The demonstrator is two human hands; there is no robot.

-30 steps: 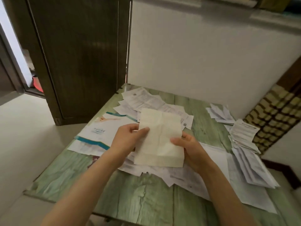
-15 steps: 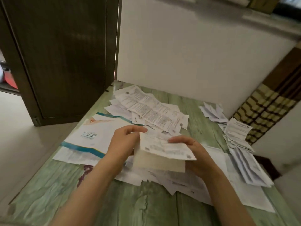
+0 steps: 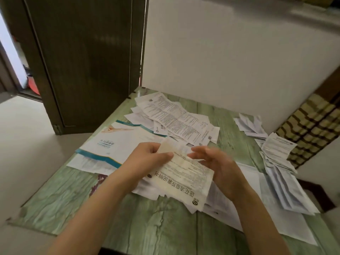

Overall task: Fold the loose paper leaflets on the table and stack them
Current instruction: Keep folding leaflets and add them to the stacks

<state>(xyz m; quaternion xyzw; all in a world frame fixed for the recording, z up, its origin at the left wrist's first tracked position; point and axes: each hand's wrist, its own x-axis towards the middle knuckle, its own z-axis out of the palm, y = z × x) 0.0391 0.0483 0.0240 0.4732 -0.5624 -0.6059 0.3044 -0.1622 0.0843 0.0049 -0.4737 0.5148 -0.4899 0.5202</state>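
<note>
A cream printed leaflet (image 3: 185, 178) lies tilted over the paper pile at the table's middle, its far end curled up. My left hand (image 3: 147, 159) pinches that far end between thumb and fingers. My right hand (image 3: 215, 162) hovers at the leaflet's right side with fingers loosely curved, blurred; whether it touches the paper I cannot tell. Loose unfolded leaflets (image 3: 176, 119) lie spread at the back of the green table (image 3: 150, 225). Along the right edge sits a row of folded leaflets (image 3: 281, 173).
A large white brochure with teal stripes (image 3: 117, 144) lies at the left. A small pile of folded papers (image 3: 250, 125) sits at the back right. A dark wooden door (image 3: 82, 57) stands behind the table's left corner, a white wall behind. A woven-patterned object (image 3: 312, 126) is at the right.
The leaflet, first held upright showing its blank back, has been brought down and folded over, printed side now up. My left hand moved onto its far end; my right hand shifted off to its side.
</note>
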